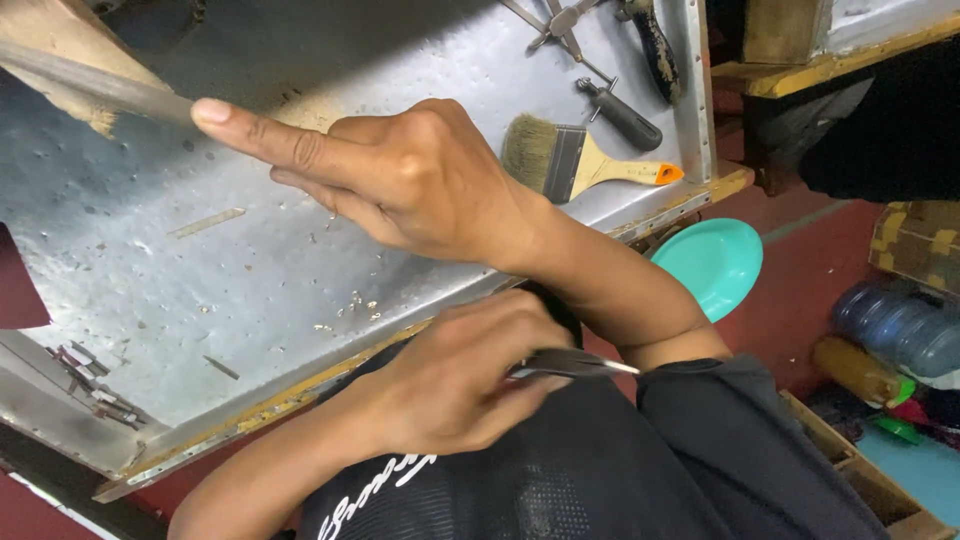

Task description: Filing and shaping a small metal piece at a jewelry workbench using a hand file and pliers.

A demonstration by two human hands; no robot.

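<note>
Head view: the right hand (420, 175) has its forefinger stretched out, the tip on the near end of a metal file (95, 85), the other fingers loosely curled with nothing seen in them. The left hand (455, 385), nearer the body, is closed round a dark tool (570, 362) with a thin metal tip. By judgement the file is being steadied on the dented metal surface (250, 290); any stroke calls for firm fingertip pressure.
</note>
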